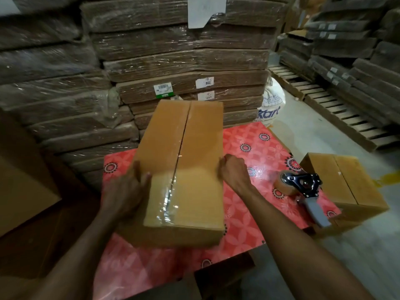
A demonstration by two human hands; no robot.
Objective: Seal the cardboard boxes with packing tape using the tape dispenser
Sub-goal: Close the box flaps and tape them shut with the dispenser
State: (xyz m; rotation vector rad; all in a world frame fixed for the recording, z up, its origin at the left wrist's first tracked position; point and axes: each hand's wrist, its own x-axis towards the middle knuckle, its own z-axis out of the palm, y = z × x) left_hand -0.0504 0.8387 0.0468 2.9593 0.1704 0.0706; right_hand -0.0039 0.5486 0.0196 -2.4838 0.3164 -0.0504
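A long cardboard box (184, 169) sits on the red flowered surface (255, 152). Clear tape (167, 195) already runs along the middle line where the two flaps meet, so this box looks sealed on top.

The left hand (125, 191) lies on the left side of the box, fingers spread flat against it. The right hand (232, 172) presses on the right side with its fingers curled in, not pinching anything. Both hands hug the box from its two sides, likely to lift it, turn it or slide it away.

The tape dispenser (303, 189) lies on the surface to the right, apart from both hands. It is put down there because both hands are needed for the box.

A second box (344, 182) waits past the dispenser, at the right edge. Its middle line looks bare, so it may be next.
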